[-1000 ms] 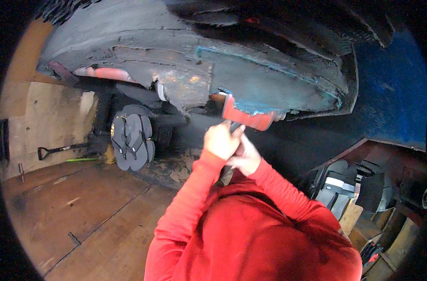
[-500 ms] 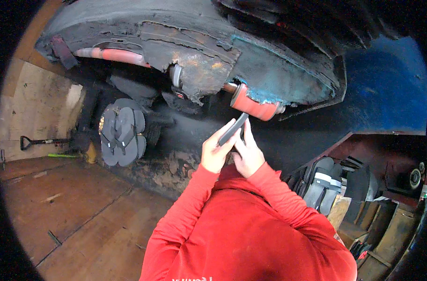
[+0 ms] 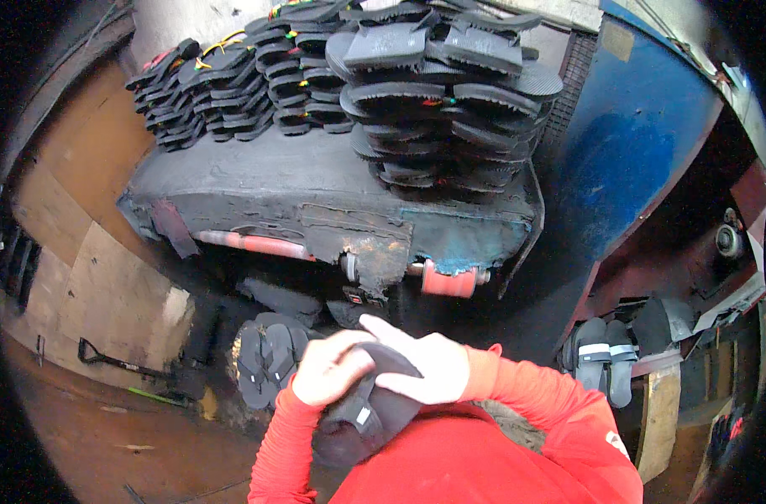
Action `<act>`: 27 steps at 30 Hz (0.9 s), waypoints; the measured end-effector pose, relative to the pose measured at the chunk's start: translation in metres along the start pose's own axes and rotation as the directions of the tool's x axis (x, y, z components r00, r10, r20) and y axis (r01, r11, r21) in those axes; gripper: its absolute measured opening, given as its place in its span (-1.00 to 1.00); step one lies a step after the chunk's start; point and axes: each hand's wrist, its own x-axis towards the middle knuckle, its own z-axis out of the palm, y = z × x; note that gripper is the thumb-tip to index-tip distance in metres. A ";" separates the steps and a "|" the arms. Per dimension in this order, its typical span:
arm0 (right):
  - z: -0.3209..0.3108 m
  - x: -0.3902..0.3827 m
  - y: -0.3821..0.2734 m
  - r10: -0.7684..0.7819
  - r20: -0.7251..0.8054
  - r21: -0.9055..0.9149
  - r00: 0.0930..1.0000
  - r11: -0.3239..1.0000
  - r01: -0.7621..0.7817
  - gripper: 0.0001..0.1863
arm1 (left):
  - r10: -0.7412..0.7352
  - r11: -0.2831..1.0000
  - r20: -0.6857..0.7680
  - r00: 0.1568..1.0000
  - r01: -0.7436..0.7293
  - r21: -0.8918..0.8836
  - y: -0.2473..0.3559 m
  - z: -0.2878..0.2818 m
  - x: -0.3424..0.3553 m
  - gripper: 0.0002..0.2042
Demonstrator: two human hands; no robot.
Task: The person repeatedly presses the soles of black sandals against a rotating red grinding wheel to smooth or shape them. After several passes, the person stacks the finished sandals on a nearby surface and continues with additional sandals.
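A dark grey sandal (image 3: 381, 413) with a white tag on its strap is held close in front of my red-sleeved body, sole lying fairly flat. My left hand (image 3: 335, 367) grips its left edge, with the thumb over the top. My right hand (image 3: 431, 363) clasps the far right end, its thumb and fingers on either side. The hands partly cover the strap and the far end. Beyond them, apart from the sandal, a red sanding roller (image 3: 450, 283) sticks out under the front of a dust-blackened bench (image 3: 249, 172).
Tall stacks of black sandals (image 3: 446, 105) stand on the bench. A longer pinkish roller (image 3: 257, 244) shows at left. Below it rest grey flip-flops (image 3: 265, 357). At right are grey slides (image 3: 605, 353) near a wooden board (image 3: 658, 420). A blue panel (image 3: 643, 126) rises behind.
Both hands have brought the sandal away from the red roller, nearer my body, and turned it from edge-on to flatter. The view has tilted up, revealing the stacks.
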 end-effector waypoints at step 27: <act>-0.358 0.037 -0.033 -0.032 -0.946 -0.122 0.321 0.957 -0.264 -0.57 | -0.773 0.561 -0.543 0.327 -0.045 -0.826 -0.291 -0.052 -0.206 -0.70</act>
